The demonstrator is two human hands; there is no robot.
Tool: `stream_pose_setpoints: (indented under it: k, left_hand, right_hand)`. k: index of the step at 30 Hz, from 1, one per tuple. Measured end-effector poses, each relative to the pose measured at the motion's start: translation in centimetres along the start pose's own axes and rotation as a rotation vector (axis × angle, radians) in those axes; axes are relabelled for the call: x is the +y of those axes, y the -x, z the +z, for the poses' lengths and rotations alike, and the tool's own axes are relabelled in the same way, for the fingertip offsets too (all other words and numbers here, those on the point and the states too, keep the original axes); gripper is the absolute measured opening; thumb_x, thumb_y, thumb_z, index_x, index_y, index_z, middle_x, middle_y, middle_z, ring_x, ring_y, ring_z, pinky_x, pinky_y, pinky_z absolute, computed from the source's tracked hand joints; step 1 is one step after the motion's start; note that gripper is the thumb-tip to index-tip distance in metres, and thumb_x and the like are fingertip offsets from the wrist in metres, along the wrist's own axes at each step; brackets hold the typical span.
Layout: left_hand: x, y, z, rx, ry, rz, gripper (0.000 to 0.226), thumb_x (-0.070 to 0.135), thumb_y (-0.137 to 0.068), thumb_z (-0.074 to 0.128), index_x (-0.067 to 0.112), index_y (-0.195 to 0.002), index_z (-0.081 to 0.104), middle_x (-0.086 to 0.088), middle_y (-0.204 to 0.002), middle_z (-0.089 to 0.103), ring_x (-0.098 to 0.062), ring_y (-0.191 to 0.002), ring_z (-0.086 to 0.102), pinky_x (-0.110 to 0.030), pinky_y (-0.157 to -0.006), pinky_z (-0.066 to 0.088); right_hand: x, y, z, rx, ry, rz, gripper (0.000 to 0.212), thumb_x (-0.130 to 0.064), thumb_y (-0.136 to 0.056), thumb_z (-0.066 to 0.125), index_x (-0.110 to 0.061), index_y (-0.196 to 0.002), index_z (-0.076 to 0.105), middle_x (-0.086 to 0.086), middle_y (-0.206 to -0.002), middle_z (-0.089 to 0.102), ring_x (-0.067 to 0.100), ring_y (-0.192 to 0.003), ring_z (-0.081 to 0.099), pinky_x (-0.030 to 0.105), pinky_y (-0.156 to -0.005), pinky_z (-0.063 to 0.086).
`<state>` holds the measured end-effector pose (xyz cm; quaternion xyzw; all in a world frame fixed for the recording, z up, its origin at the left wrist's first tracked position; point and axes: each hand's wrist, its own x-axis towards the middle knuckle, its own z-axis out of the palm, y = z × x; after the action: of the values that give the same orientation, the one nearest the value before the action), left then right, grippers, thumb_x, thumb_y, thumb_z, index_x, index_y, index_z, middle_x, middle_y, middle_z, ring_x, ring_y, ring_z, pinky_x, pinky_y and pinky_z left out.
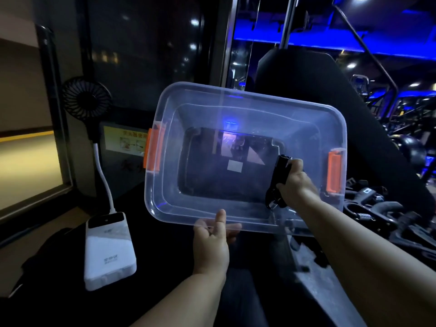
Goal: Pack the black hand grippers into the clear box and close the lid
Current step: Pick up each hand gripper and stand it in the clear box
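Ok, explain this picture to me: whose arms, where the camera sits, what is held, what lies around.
No machine here: these are a person's bare arms, filmed by one wide-angle camera on their head, looking down. The left hand grips the near rim of the clear box, which has orange latches at both ends. The right hand holds a black hand gripper inside the box. More grippers lie piled to the right. At the left are a white power bank and a small black fan.

Likely a gym: dim exercise machines [403, 109] behind.
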<state>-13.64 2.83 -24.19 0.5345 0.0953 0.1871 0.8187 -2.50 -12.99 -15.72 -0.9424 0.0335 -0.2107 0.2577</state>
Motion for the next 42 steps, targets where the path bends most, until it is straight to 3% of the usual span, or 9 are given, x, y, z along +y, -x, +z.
stream_pose_setpoints:
  k: [6,14,17,22,24,26,29,38,42]
  left_hand:
    - [0.0,0.0,0.0,-0.001,0.013,-0.013,0.025,0.032,-0.095,0.048,0.008,-0.095,0.043,-0.004,-0.068,0.073,-0.012,-0.067,0.070,-0.028,-0.071,0.051]
    - [-0.1,-0.1,0.0,0.016,0.011,-0.035,0.027,0.036,-0.095,0.048,0.010,-0.093,0.042,-0.006,-0.070,0.074,-0.018,-0.075,0.070,-0.032,-0.072,0.052]
    - [-0.1,-0.1,0.0,0.015,-0.010,-0.017,0.028,0.036,-0.094,0.048,0.008,-0.093,0.042,-0.006,-0.070,0.074,-0.015,-0.074,0.070,-0.042,-0.088,0.052]
    - [-0.1,-0.2,0.1,0.013,0.002,-0.022,0.028,0.036,-0.094,0.049,0.009,-0.093,0.042,-0.008,-0.070,0.073,-0.021,-0.077,0.070,-0.051,-0.093,0.048]
    - [-0.2,-0.2,0.1,0.012,0.002,-0.027,0.029,0.037,-0.094,0.049,0.008,-0.094,0.042,-0.008,-0.070,0.073,-0.023,-0.079,0.070,-0.051,-0.094,0.048]
    - [-0.1,-0.2,0.1,0.012,-0.001,-0.017,0.029,0.035,-0.094,0.048,0.007,-0.094,0.042,-0.009,-0.069,0.073,-0.021,-0.077,0.070,-0.049,-0.093,0.050]
    - [-0.1,-0.2,0.2,0.015,-0.017,0.001,0.030,0.035,-0.094,0.048,0.006,-0.094,0.042,-0.008,-0.069,0.073,-0.020,-0.076,0.070,-0.048,-0.092,0.050]
    - [-0.7,-0.6,0.1,0.029,-0.024,0.002,0.031,0.039,-0.093,0.048,0.008,-0.093,0.042,-0.007,-0.070,0.073,-0.025,-0.083,0.069,-0.049,-0.093,0.048]
    - [-0.6,-0.4,0.2,0.043,0.001,-0.009,0.029,0.036,-0.093,0.049,0.008,-0.091,0.042,-0.008,-0.068,0.073,-0.023,-0.076,0.069,-0.034,-0.074,0.051]
  right_hand:
    - [-0.2,-2.1,0.8,-0.048,0.051,0.009,0.028,-0.012,-0.087,0.049,-0.018,-0.092,0.022,0.017,-0.092,0.055,0.033,-0.080,0.052,0.039,-0.069,0.038]
    - [-0.2,-3.5,1.1,0.077,0.299,-0.111,0.020,-0.010,-0.087,0.052,-0.010,-0.103,0.040,0.018,-0.105,0.053,0.041,-0.094,0.058,0.038,-0.069,0.036]
    - [0.0,-3.4,1.2,0.154,0.437,-0.181,0.033,-0.010,-0.086,0.057,-0.014,-0.115,0.041,0.014,-0.102,0.043,0.040,-0.089,0.056,0.039,-0.066,0.039]
    - [0.5,-4.1,1.5,0.191,0.784,-0.345,0.041,-0.031,-0.084,0.057,-0.023,-0.124,0.051,0.006,-0.128,0.042,0.028,-0.119,0.037,0.040,-0.093,0.036]
    - [1.1,-4.3,1.9,0.093,0.779,-0.325,0.056,-0.049,-0.080,0.060,-0.021,-0.128,0.049,0.007,-0.139,0.034,0.027,-0.130,0.029,0.041,-0.107,0.028]
    - [1.6,-4.3,2.2,-0.021,0.751,-0.281,0.093,-0.067,-0.066,0.067,-0.018,-0.138,0.037,0.012,-0.153,0.013,0.030,-0.142,0.012,0.041,-0.116,0.013]
    - [1.8,-4.2,2.0,-0.082,0.765,-0.276,0.114,-0.069,-0.057,0.073,-0.016,-0.145,0.022,0.017,-0.157,-0.005,0.033,-0.146,-0.002,0.040,-0.118,0.004]
    - [1.3,-4.1,1.9,-0.041,0.850,-0.351,0.078,-0.056,-0.074,0.059,-0.031,-0.142,0.033,0.005,-0.160,-0.008,0.031,-0.143,0.003,0.040,-0.112,0.017]
    - [1.7,-3.9,2.1,-0.078,0.887,-0.418,0.071,-0.052,-0.078,0.055,-0.043,-0.143,0.028,-0.002,-0.160,-0.005,0.033,-0.144,-0.010,0.051,-0.114,0.007]
